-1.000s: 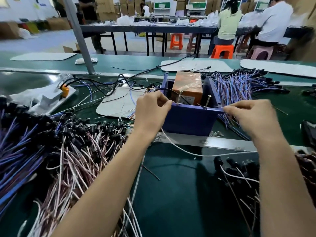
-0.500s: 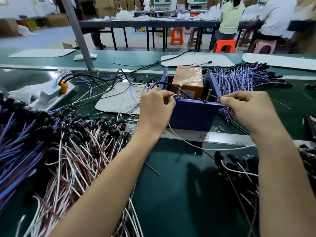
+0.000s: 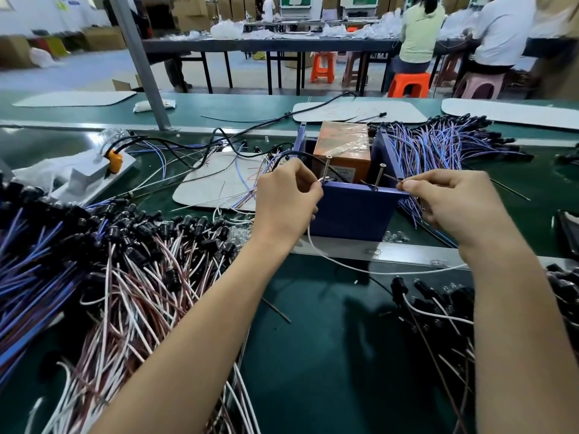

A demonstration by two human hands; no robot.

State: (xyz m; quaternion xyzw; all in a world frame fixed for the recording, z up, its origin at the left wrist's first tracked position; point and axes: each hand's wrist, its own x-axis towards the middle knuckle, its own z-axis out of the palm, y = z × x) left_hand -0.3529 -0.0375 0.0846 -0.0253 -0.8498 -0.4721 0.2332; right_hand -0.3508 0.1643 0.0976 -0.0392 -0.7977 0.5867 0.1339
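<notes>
Green worktop [image 3: 313, 355], w/ a heap of red-and-white leads [image 3: 131, 277] at left and purple leads [image 3: 438, 142] at rear right. Centre: open-topped blue box [image 3: 354, 214], orange carton [image 3: 344, 145] inside at the back. Both hands at the box's near rim. Left hand [image 3: 286, 202] pinches end of white wire [image 3: 376, 272] btwn thumb & forefinger, just beside left screw [image 3: 326, 167]; wire drops below the hand and sweeps right across the worktop. Right hand [image 3: 454, 208] pinches thin brown strand [image 3: 391, 177] at the rim's right corner, strand reaching toward right screw [image 3: 378, 177].
</notes>
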